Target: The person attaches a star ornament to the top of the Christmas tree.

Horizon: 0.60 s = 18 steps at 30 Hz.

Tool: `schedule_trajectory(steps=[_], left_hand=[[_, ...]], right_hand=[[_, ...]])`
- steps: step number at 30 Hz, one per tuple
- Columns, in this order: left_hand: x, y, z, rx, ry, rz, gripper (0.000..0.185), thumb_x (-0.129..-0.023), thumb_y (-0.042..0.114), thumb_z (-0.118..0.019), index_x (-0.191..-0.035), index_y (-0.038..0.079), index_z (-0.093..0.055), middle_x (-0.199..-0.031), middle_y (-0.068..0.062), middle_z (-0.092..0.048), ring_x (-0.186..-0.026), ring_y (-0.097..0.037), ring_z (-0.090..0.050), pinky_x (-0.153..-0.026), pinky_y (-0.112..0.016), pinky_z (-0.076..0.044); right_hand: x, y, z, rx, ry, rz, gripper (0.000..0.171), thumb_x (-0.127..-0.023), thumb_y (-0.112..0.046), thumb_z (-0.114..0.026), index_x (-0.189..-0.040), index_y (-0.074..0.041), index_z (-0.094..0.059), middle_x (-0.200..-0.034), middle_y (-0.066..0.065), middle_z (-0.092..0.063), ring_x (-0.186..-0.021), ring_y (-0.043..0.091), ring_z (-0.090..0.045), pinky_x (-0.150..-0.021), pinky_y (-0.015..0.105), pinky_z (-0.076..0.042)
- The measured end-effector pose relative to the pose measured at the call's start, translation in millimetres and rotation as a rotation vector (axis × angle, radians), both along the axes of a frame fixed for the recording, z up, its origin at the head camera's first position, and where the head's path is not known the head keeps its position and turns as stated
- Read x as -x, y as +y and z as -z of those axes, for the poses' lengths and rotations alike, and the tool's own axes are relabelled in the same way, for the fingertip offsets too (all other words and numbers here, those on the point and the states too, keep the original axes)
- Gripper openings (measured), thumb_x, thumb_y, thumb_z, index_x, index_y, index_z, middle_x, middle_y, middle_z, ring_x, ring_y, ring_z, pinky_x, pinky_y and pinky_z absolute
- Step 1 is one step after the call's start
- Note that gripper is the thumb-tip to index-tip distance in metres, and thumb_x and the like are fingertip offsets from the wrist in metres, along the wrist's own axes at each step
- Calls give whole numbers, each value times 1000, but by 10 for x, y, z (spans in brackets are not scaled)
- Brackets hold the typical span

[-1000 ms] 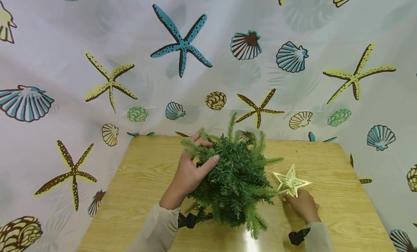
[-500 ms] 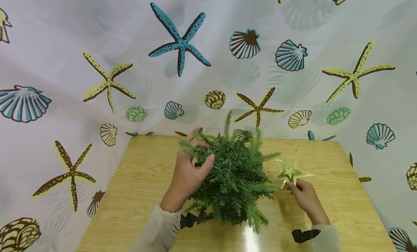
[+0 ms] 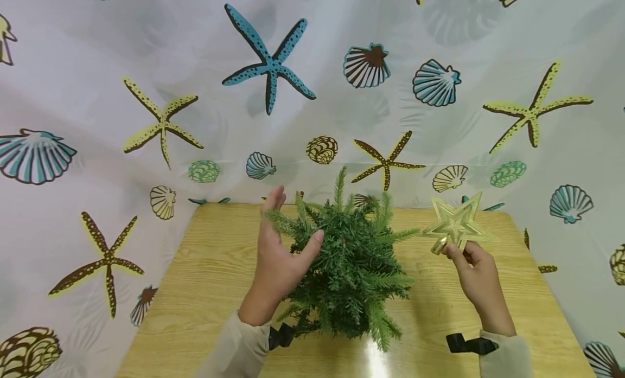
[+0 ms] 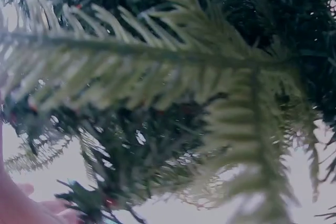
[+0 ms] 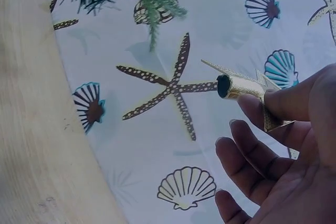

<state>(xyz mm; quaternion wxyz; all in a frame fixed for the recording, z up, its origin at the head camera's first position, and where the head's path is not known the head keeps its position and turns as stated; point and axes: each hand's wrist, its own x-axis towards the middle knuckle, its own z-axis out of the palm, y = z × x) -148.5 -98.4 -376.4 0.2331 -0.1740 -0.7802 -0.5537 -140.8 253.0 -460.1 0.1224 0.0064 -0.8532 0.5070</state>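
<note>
A small artificial Christmas tree (image 3: 344, 269) with dense green branches stands at the middle of the table. My left hand (image 3: 278, 264) is at its left side, thumb against the upper branches and fingers fairly straight beside the foliage. In the left wrist view, needles of the tree (image 4: 157, 61) fill most of the picture, and only part of the hand shows at the lower left. My right hand (image 3: 480, 275) pinches a gold star tree topper (image 3: 456, 222) between thumb and index finger, raised right of the tree. The topper's hollow tube (image 5: 239, 86) faces left in the right wrist view.
The wooden table (image 3: 210, 258) runs back to a white curtain (image 3: 317, 112) printed with starfish and shells, which also hangs along both sides. A black strap (image 3: 471, 344) with a small device sits on the right wrist, and a similar one (image 3: 281, 335) on the left.
My right hand has lifted the star topper from beside the tree, up and to the right. My left hand's fingers have straightened and spread away from the branches.
</note>
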Motion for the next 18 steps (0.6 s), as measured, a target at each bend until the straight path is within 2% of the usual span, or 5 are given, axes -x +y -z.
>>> schedule_trajectory(steps=[3,6,11,14,18], left_hand=[[-93,61,-227,-36,184,-51,92,-81,7,-71,-151,2,-11,-153,-11,-24,-138,-29,-27,-109,-53,-21],[-181,108,-489,-46,374,-72,83,-81,3,-65,-144,-14,-14,-149,-21,-27,-135,-39,-29,-110,-54,-20],[-217,157,-760,122,612,-78,57,-85,12,-56,-129,-20,-39,-141,-29,-37,-130,-45,-34,-108,-54,-25],[-192,194,-782,290,595,-30,49,-88,21,-56,-127,-9,-51,-141,-23,-42,-129,-39,-39,-106,-51,-30],[-115,259,-705,464,404,61,53,-93,33,-55,-136,4,-50,-145,-11,-40,-132,-28,-39,-105,-46,-33]], right_hand=[[-15,11,-47,-4,9,1,35,-101,-30,-47,-105,0,-66,-108,10,-60,-95,9,-56,-82,31,-43],[-23,24,-42,-1,5,-6,35,-102,-30,-47,-105,0,-65,-106,10,-60,-96,7,-56,-82,31,-43],[-29,40,-25,3,1,-10,36,-101,-31,-47,-104,0,-66,-104,9,-59,-96,8,-56,-78,29,-42],[-27,38,-41,9,12,-8,36,-102,-30,-47,-104,1,-65,-104,9,-59,-95,9,-56,-80,26,-42],[-21,26,-90,36,38,-1,35,-101,-27,-48,-105,2,-65,-104,9,-59,-94,10,-56,-82,23,-43]])
